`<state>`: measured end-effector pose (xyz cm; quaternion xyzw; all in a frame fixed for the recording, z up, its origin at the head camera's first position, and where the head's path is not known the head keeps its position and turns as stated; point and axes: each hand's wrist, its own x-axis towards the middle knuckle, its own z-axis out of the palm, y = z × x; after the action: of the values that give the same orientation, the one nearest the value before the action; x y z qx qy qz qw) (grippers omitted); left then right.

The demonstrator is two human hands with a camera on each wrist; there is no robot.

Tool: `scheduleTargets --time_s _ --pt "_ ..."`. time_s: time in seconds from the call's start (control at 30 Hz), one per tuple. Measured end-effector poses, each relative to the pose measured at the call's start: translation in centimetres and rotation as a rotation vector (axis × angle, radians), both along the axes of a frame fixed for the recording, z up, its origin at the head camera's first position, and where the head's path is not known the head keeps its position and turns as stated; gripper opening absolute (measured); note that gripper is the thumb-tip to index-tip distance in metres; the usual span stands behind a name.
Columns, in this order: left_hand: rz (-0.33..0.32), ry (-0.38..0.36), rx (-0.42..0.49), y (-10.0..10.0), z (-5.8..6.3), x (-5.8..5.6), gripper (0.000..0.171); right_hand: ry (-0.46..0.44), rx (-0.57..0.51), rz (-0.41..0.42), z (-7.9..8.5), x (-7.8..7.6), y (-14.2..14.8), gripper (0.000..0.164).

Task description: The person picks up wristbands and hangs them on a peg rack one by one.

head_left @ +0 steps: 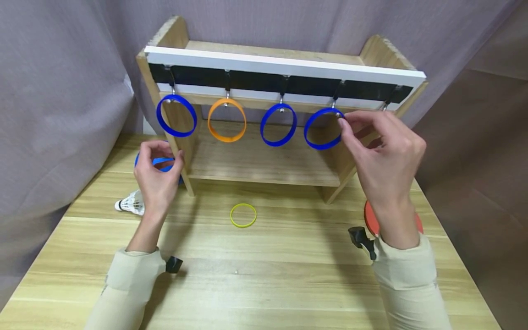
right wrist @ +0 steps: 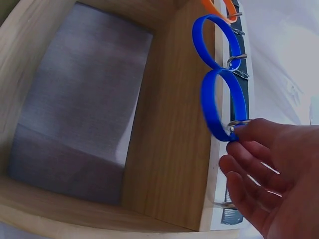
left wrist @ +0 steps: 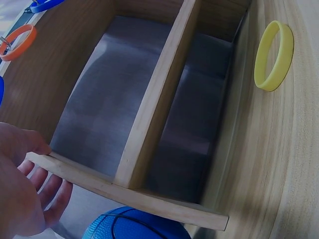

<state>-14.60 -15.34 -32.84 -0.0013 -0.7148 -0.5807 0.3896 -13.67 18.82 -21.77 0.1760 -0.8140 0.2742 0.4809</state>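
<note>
My right hand (head_left: 387,151) pinches the edge of a blue wristband (head_left: 323,145) at the fourth hook from the left. In the right wrist view, thumb and index finger meet at that blue band (right wrist: 212,117), right beside the hook's tip. My left hand (head_left: 158,176) grips the side panel of the wooden shelf (head_left: 264,162), thumb on the inner face and fingers outside, as the left wrist view shows. Other hooks carry a blue wristband (head_left: 181,134), an orange wristband (head_left: 227,139) and another blue wristband (head_left: 278,143). The rightmost hook (head_left: 385,106) is partly behind my right hand.
A yellow wristband (head_left: 243,226) lies on the wooden table (head_left: 255,284) before the shelf. Left of it are a shuttlecock (head_left: 134,203) and a blue textured object (left wrist: 134,224), partly hidden. A red round object (head_left: 371,219) sits under my right wrist. Grey curtains (head_left: 53,91) hang behind.
</note>
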Motion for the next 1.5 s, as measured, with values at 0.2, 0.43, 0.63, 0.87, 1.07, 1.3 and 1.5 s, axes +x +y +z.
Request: scheduleTargets --time_s 0.2,0.43,0.63,0.87,1.07,1.3,1.5 --pt "-0.003 0.000 0.006 0.0 0.0 0.0 0.029 -0.077 -0.045 -0.037 -1.0 0.8 0.4 0.028" --pt "-0.009 0.010 0.005 0.0 -0.2 -0.1 0.029 -0.219 -0.100 0.033 -4.7 1.5 -0.4 0.024" --pt "-0.003 0.010 0.007 -0.8 -1.7 -1.2 0.031 -0.488 0.080 0.124 -8.8 1.1 -2.5 0.014" --pt "-0.008 0.016 0.008 -1.6 -3.0 -2.1 0.031 -0.829 0.238 0.191 -13.6 0.1 -5.5 0.007" --pt "-0.010 0.018 0.011 -1.5 -2.9 -2.1 0.031 -0.914 0.266 0.187 -17.1 -0.6 -7.4 0.007" --pt "-0.012 0.013 0.022 -1.4 -2.8 -2.1 0.032 -1.013 0.260 0.148 -19.4 -1.3 -8.0 0.014" --pt "-0.010 0.006 0.018 -1.5 -2.9 -2.1 0.032 -1.024 0.252 0.151 -20.4 -1.8 -7.8 0.017"
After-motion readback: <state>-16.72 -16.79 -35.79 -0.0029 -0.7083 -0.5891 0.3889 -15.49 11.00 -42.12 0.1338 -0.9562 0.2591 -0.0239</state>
